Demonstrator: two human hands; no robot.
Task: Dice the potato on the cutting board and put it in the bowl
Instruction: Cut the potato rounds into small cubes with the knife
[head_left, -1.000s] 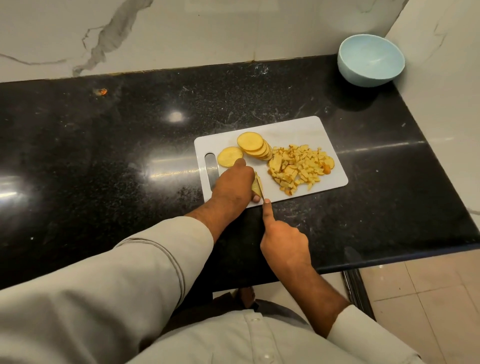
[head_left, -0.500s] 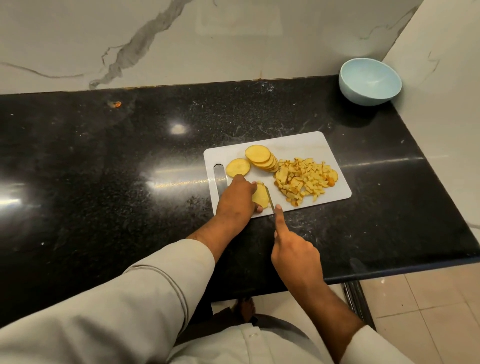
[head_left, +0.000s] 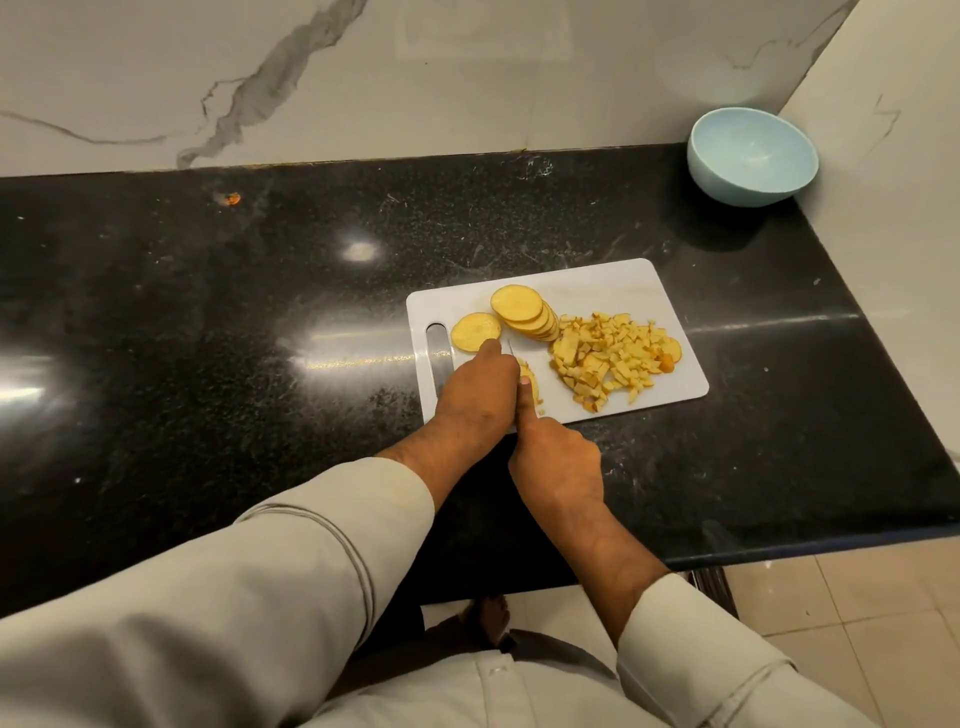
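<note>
A white cutting board (head_left: 613, 283) lies on the black counter. On it are a leaning stack of round potato slices (head_left: 524, 310), one loose slice (head_left: 474, 330) and a pile of diced potato (head_left: 610, 358) at the right. My left hand (head_left: 478, 397) presses down on a slice (head_left: 531, 382) at the board's front, mostly hiding it. My right hand (head_left: 553, 457) grips a knife, forefinger stretched along its back; only the blade tip (head_left: 511, 349) shows beyond my left hand. A pale blue bowl (head_left: 750, 156) stands in the far right corner.
The black stone counter (head_left: 208, 338) runs left from the board. Marble walls close the back and the right side. The counter's front edge (head_left: 831, 548) lies near my body, with tiled floor below at the right.
My right hand has slid forward with the knife, tight against my left hand, and the blade now lies across the held slice. The camera has tipped, so everything sits lower in view.
</note>
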